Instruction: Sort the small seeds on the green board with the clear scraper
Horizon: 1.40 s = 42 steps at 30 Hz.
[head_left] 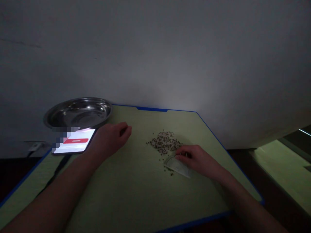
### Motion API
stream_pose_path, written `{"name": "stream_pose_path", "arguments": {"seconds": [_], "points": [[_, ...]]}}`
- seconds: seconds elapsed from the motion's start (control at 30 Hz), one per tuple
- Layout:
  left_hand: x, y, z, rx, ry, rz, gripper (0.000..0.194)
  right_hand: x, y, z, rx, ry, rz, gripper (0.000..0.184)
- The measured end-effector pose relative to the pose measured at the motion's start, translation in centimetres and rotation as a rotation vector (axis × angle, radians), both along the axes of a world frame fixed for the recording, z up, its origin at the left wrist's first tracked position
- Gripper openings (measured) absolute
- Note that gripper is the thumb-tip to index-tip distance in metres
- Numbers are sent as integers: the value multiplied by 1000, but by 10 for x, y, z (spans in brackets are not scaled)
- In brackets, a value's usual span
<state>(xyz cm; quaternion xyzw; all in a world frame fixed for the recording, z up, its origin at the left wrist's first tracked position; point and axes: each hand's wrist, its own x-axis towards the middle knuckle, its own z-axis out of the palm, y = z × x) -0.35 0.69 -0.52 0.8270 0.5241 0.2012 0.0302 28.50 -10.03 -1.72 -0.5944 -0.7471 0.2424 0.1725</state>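
Note:
My right hand [194,158] is closed on the upper edge of a clear half-round protractor [178,166], pinching it between thumb and fingers. The protractor lies low over the table, at the near right side of a loose pile of small dark and pale grains [165,140]. A few stray grains show by its near left edge. My left hand [113,137] is curled into a loose fist on the table, left of the pile and apart from it, with nothing visible in it.
Beside my left wrist a phone with a lit screen [75,142] leans in front of a wide steel basin [79,103]. The pale table [136,187] has a blue rim and stands against a grey wall. A dark cable [57,170] runs under my left forearm.

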Motion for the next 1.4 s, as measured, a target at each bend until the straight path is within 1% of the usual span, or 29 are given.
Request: {"name": "stream_pose_path", "arguments": {"seconds": [0.07,0.13,0.27,0.47,0.6,0.73,0.9,1.03,1.17,1.4], "points": [[0,0,0,-1,-9,1,36,-1,1,2,-10,4,37,13],[0,-1,1,-7,-19,-1,35,0,2,3,-4,11,38,13],[0,-2,1,4,-21,-17,36,8,4,5,5,14,-17,14],[-1,-1,0,3,-13,-11,36,18,3,7,0,-2,-41,16],[-1,-1,0,-2,-13,-14,36,22,5,6,26,-17,-111,16],[-1,0,-2,4,2,-19,36,17,9,3,54,-24,-129,15],[-1,0,-2,-1,21,-9,36,8,9,2,36,-21,-70,14],[0,0,-1,-4,31,-6,37,7,8,1,36,-12,-79,14],[0,0,-1,-5,42,-2,38,6,6,1,37,-21,-49,14],[0,-1,0,3,37,-20,39,-11,0,4,29,-43,-17,13]]}}
